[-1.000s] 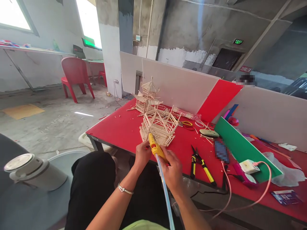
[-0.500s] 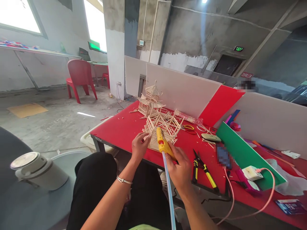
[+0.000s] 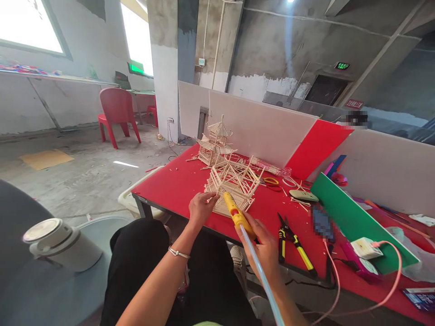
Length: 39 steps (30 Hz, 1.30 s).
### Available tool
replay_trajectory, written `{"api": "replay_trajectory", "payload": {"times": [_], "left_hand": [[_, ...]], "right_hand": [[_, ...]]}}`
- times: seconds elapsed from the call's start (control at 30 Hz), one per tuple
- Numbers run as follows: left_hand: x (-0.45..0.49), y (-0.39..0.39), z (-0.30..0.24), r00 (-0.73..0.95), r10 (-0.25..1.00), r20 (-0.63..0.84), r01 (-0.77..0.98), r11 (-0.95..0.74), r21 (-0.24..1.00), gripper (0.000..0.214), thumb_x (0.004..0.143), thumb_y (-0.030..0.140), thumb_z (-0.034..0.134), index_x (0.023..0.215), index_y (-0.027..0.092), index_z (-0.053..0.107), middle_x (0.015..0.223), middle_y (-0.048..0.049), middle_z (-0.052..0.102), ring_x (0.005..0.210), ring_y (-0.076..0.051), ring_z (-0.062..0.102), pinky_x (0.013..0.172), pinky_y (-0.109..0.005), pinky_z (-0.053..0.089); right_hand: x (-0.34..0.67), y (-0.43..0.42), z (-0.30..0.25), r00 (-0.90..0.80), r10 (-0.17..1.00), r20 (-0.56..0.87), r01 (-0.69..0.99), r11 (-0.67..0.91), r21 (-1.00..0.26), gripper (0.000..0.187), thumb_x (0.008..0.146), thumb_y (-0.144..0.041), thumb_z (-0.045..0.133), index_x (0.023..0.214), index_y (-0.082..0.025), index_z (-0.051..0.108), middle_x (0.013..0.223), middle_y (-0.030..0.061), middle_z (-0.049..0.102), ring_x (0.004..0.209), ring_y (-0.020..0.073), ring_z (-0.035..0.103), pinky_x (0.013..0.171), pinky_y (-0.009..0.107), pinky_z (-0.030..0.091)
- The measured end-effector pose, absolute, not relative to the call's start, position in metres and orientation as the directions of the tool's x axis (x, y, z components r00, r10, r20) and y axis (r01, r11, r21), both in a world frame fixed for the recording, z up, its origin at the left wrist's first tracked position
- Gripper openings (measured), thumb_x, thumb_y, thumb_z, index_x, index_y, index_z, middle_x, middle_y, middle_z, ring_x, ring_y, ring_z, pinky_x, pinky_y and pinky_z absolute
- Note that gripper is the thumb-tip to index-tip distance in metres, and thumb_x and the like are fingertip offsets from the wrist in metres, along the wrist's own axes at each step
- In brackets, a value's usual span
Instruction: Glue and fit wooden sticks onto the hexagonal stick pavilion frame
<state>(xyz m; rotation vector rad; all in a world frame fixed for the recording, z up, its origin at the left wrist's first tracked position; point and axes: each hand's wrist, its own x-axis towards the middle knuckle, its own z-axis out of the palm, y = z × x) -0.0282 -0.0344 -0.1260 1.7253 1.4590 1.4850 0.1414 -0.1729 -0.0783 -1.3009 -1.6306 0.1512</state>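
My right hand (image 3: 261, 242) grips a yellow hot glue gun (image 3: 234, 209), with a long clear glue stick (image 3: 261, 274) trailing from its back. The gun's nozzle points at the front of a wooden-stick model (image 3: 234, 181), an open frame on the red table. Close to the nozzle, my left hand (image 3: 203, 208) pinches its fingertips together at the model's front left edge. Whatever lies between those fingertips is too small to make out. Behind the frame stands a finished-looking stick pagoda (image 3: 217, 142) with tiered roofs.
Yellow-and-black pliers (image 3: 295, 244) lie on the red table (image 3: 166, 176) at right. Beyond them are a phone (image 3: 322, 222), a green board (image 3: 360, 222), a power strip (image 3: 360, 260) with a pink cable, and yellow-handled scissors (image 3: 271, 180). A white kettle-like container (image 3: 68, 246) stands at left.
The glue gun has tilted, its nozzle swinging down towards my left fingertips. My left hand has shifted slightly right along the model's edge. The view has moved a little.
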Motion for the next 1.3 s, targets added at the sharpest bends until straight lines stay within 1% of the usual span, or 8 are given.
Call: {"api": "replay_trajectory", "payload": {"times": [0.13, 0.33, 0.6, 0.73, 0.83, 0.93, 1.1, 1.3], "left_hand": [[-0.029, -0.034, -0.12, -0.073, 0.869, 0.489, 0.438, -0.412, 0.799, 0.012, 0.081, 0.037, 0.074, 0.085, 0.028, 0.081, 0.101, -0.0056, 0.079, 0.091, -0.023, 0.066, 0.088, -0.035, 0.047], [-0.032, -0.025, -0.118, 0.013, 0.869, 0.495, 0.415, -0.455, 0.788, 0.022, 0.087, 0.038, 0.064, 0.088, 0.024, 0.081, 0.088, -0.0066, 0.078, 0.085, -0.022, 0.069, 0.079, -0.032, 0.051], [-0.038, -0.045, -0.119, 0.015, 0.854, 0.52, 0.423, -0.476, 0.771, 0.022, 0.084, 0.035, 0.068, 0.098, 0.024, 0.08, 0.097, -0.0072, 0.077, 0.093, -0.023, 0.07, 0.088, -0.035, 0.054], [-0.042, -0.061, -0.129, -0.236, 0.837, 0.494, 0.378, -0.389, 0.84, 0.026, 0.084, 0.03, 0.065, 0.106, 0.024, 0.078, 0.114, -0.0079, 0.074, 0.114, -0.025, 0.063, 0.101, -0.04, 0.048], [-0.05, -0.062, -0.141, -0.472, 0.811, 0.345, 0.262, -0.244, 0.934, 0.025, 0.083, 0.032, 0.064, 0.098, 0.019, 0.078, 0.104, -0.0097, 0.076, 0.101, -0.026, 0.067, 0.091, -0.039, 0.051], [-0.058, -0.055, -0.15, -0.477, 0.84, 0.258, 0.195, -0.185, 0.963, 0.027, 0.08, 0.035, 0.066, 0.095, 0.016, 0.078, 0.09, -0.0097, 0.077, 0.083, -0.023, 0.07, 0.079, -0.035, 0.053], [-0.064, -0.047, -0.152, -0.453, 0.873, 0.181, 0.096, -0.154, 0.983, 0.032, 0.075, 0.038, 0.069, 0.094, 0.015, 0.078, 0.087, -0.0087, 0.077, 0.075, -0.019, 0.068, 0.07, -0.029, 0.053], [-0.074, -0.041, -0.15, -0.417, 0.904, 0.097, -0.002, -0.108, 0.994, 0.037, 0.069, 0.041, 0.076, 0.092, 0.013, 0.079, 0.082, -0.0094, 0.076, 0.066, -0.018, 0.067, 0.06, -0.027, 0.052]], "right_hand": [[0.161, -0.192, -0.086, 0.175, 0.847, 0.502, 0.613, 0.305, -0.728, 0.039, 0.092, -0.042, 0.064, 0.124, -0.022, 0.07, 0.116, 0.0103, 0.075, 0.101, 0.0256, 0.072, 0.088, 0.037, 0.059], [0.177, -0.196, -0.107, 0.244, 0.907, 0.345, 0.522, 0.177, -0.835, 0.044, 0.09, -0.047, 0.065, 0.122, -0.018, 0.071, 0.114, 0.0115, 0.075, 0.104, 0.028, 0.071, 0.091, 0.039, 0.058], [0.186, -0.189, -0.132, 0.244, 0.906, 0.346, 0.493, 0.191, -0.849, 0.047, 0.089, -0.05, 0.064, 0.125, -0.02, 0.071, 0.115, 0.0114, 0.075, 0.103, 0.0277, 0.072, 0.089, 0.037, 0.058], [0.185, -0.191, -0.141, 0.211, 0.918, 0.335, 0.604, 0.147, -0.783, 0.045, 0.09, -0.051, 0.062, 0.125, -0.023, 0.07, 0.114, 0.0104, 0.075, 0.101, 0.027, 0.073, 0.09, 0.037, 0.057], [0.172, -0.187, -0.14, 0.139, 0.929, 0.344, 0.653, 0.176, -0.737, 0.043, 0.094, -0.05, 0.059, 0.126, -0.023, 0.07, 0.109, 0.0096, 0.076, 0.097, 0.0244, 0.072, 0.088, 0.034, 0.057], [0.15, -0.18, -0.131, 0.035, 0.922, 0.384, 0.685, 0.258, -0.681, 0.041, 0.097, -0.045, 0.057, 0.128, -0.022, 0.068, 0.103, 0.0086, 0.075, 0.093, 0.0222, 0.071, 0.084, 0.031, 0.056], [0.114, -0.165, -0.108, -0.056, 0.882, 0.468, 0.704, 0.367, -0.608, 0.039, 0.096, -0.041, 0.06, 0.13, -0.023, 0.066, 0.103, 0.0071, 0.074, 0.095, 0.0209, 0.068, 0.087, 0.03, 0.052], [0.075, -0.138, -0.084, -0.077, 0.863, 0.5, 0.883, 0.292, -0.368, 0.039, 0.098, -0.036, 0.058, 0.134, -0.024, 0.063, 0.104, 0.008, 0.074, 0.095, 0.0229, 0.065, 0.083, 0.033, 0.048]]}}
